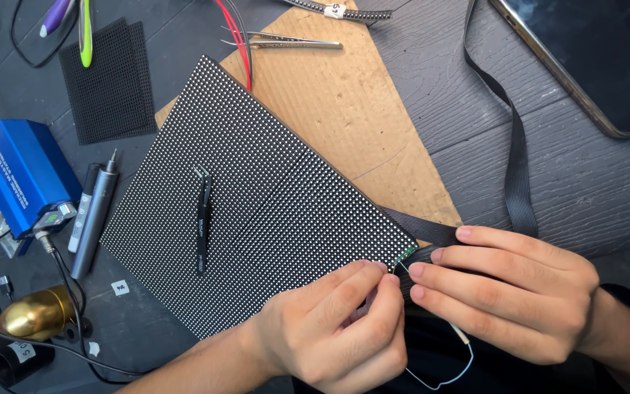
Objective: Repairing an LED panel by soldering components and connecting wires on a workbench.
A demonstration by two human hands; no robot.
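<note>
We see a dark grey wooden worktop (592, 175), evenly lit; brown cardboard sheet (359, 102) at its top edge.

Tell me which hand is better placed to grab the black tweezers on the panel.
Left, probably. The left hand is nearer the tweezers lying on the panel, though it pinches a thin wire. The right hand is farther, fingers resting at the panel's corner.
</note>
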